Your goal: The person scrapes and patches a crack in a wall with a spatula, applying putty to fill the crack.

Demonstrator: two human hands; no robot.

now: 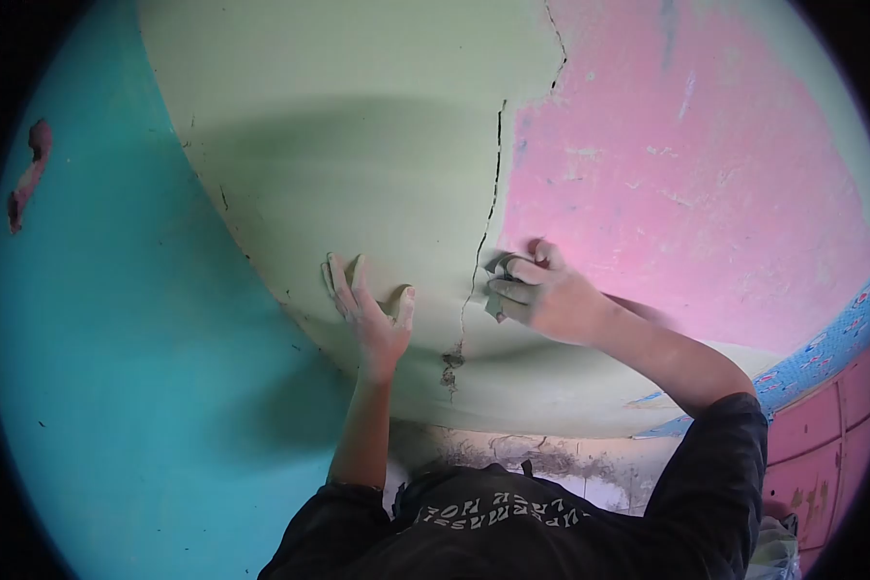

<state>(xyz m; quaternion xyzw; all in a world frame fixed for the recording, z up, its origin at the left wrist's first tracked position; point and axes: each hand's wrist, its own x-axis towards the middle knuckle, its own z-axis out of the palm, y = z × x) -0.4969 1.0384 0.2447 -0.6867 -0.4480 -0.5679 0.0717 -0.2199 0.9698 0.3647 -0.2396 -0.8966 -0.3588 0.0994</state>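
My left hand lies against the pale green wall, fingers spread and dusted with white powder. My right hand is bent around a small dark grey, flat piece, which looks like folded sandpaper, though my fingers cover most of it and motion blurs it. This piece is against the wall beside a long dark crack that runs down between the green and pink areas. Below my hands, the crack ends at a rough, broken patch.
To the left is a turquoise wall with a reddish gouge. A pink painted area covers the right side. At lower right are a blue patterned strip, pink panels and a clear plastic bag.
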